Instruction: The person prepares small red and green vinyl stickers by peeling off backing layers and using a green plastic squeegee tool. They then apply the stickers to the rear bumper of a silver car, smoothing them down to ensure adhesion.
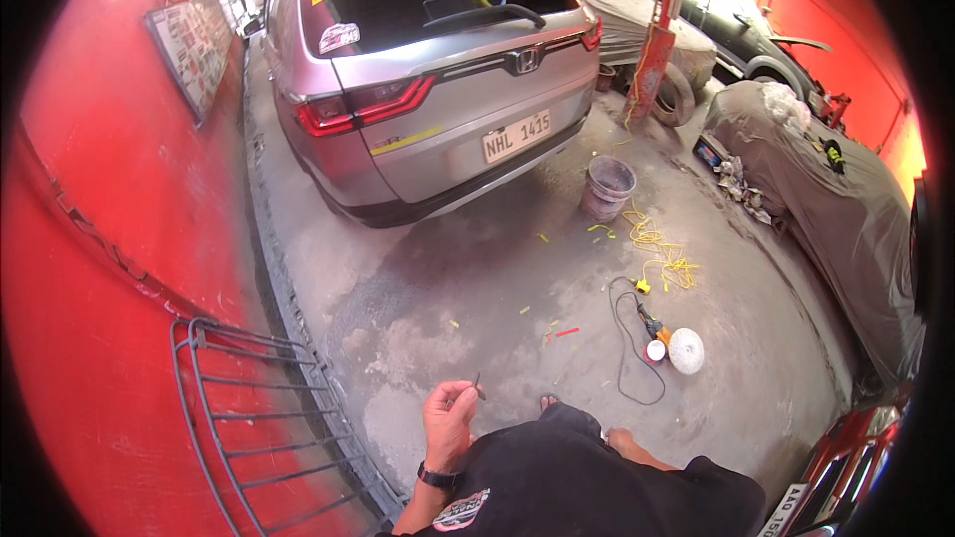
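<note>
My left hand [453, 421], a watch at its wrist, is raised at the lower middle. Its thumb and fingers pinch a thin, dark, stick-like thing [479, 387], too small to name. My right hand [619, 437] hangs low beside my dark clothes, partly covered; its fingers are not clear. Ahead of me stands the rear of a silver SUV [468, 119], out of reach of both hands. A yellow tape strip [406, 142] sits on its tailgate. On the floor to the right lies an orange-and-black power polisher [654, 324] with a white round pad [686, 351].
A stained bucket [609, 187] stands behind a tangled yellow cord [668, 261]. Tape scraps and a red strip [567, 332] litter the concrete. A black metal rack [261, 413] leans by the red wall [90, 229]. Covered vehicles [786, 169] line the right; a red car [846, 472] is close behind.
</note>
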A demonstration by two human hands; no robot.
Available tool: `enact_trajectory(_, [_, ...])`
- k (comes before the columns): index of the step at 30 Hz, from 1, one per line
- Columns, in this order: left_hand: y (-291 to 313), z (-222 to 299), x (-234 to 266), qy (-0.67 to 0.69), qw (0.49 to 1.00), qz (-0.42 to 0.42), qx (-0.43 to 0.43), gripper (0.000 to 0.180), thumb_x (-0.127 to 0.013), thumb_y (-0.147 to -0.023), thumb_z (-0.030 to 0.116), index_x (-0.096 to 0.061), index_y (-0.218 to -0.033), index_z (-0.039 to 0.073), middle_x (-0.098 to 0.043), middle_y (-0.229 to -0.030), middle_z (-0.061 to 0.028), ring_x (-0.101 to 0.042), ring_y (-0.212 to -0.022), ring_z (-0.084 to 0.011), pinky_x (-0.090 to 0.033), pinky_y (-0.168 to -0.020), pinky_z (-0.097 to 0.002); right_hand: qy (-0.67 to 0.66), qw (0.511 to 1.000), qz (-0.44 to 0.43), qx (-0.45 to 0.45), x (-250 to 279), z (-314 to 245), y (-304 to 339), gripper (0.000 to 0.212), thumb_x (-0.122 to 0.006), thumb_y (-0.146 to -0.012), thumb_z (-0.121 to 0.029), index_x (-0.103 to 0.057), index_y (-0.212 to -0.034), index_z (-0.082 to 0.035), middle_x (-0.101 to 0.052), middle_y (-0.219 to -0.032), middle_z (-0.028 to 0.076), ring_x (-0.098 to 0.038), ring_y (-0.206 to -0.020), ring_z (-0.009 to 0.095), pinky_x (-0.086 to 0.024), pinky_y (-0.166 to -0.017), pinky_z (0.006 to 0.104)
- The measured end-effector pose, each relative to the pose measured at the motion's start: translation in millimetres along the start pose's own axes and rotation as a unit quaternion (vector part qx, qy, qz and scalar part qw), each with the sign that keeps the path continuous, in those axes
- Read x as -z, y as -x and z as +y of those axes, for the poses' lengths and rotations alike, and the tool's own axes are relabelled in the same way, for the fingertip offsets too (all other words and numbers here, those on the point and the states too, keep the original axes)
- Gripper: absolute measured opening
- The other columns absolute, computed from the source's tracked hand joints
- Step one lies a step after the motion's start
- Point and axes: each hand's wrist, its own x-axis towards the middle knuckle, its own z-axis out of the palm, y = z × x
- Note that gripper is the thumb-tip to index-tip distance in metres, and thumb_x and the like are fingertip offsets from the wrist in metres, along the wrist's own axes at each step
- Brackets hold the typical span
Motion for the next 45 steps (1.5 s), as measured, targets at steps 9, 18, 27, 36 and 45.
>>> enact_trajectory(9, [10.0, 6.8, 30.3, 0.011, 0.999, 0.014, -0.029, 0.012, -0.068, -0.092, 0.001, -0.063, -0.103, 0.002, -0.07, -0.093, -0.0112, -0.039, -0.053, -0.0047, -0.031, -0.048, -0.0211, -0.357, 0.923, -0.088, -0.109, -17.8, -45.0, 25.0, 0.018, -0.056, -0.098, -0.017, -0.057, -0.109, -0.003, -0.053, -0.066, 0.01, -0.054, -0.052, 0.024, -0.046, -0.046, 0.04])
enact_trajectory(18, [20.9, 11.0, 44.4, 0.044, 0.997, 0.034, -0.058, 0.011, -0.067, -0.092, -0.002, -0.063, -0.102, 0.001, -0.071, -0.095, -0.0133, -0.04, -0.053, -0.0039, -0.03, -0.047, -0.0206, -0.291, 0.954, -0.011, -0.066, 9.8, -62.2, 70.4, 0.016, -0.057, -0.099, -0.027, -0.053, -0.109, -0.016, -0.051, -0.066, 0.01, -0.054, -0.051, 0.024, -0.046, -0.046, 0.0395])
enact_trajectory(27, [24.6, 9.1, 44.6, 0.05, 0.997, 0.03, -0.055, 0.012, -0.066, -0.093, -0.001, -0.062, -0.104, 0.0, -0.071, -0.097, -0.0139, -0.039, -0.054, -0.004, -0.029, -0.048, -0.0211, -0.345, 0.935, -0.029, -0.077, -2.9, -59.0, 50.7, 0.014, -0.054, -0.098, -0.017, -0.056, -0.106, -0.005, -0.049, -0.064, 0.01, -0.049, -0.048, 0.023, -0.042, -0.041, 0.0388])
enact_trajectory(36, [23.4, 12.4, 35.8, 0.048, 0.997, 0.011, -0.054, 0.012, -0.065, -0.093, -0.002, -0.062, -0.105, 0.0, -0.071, -0.097, -0.0127, -0.038, -0.055, -0.0026, -0.028, -0.05, -0.0205, -0.319, 0.945, -0.048, -0.054, -13.2, -79.2, 55.3, 0.019, -0.058, -0.099, -0.022, -0.057, -0.101, -0.002, -0.052, -0.063, 0.01, -0.051, -0.047, 0.024, -0.043, -0.041, 0.0388])
enact_trajectory(45, [24.5, 17.4, 22.3, -0.12, 0.989, 0.032, -0.078, 0.015, -0.073, -0.087, -0.004, -0.069, -0.101, 0.0, -0.066, -0.087, 0.0003, -0.042, -0.063, -0.0005, -0.033, -0.056, -0.0184, -0.199, 0.966, -0.145, 0.074, 5.7, -172.7, 127.1, 0.031, -0.067, -0.096, -0.033, -0.056, -0.084, -0.007, -0.056, -0.063, 0.004, -0.05, -0.042, 0.014, -0.039, -0.04, 0.0285])
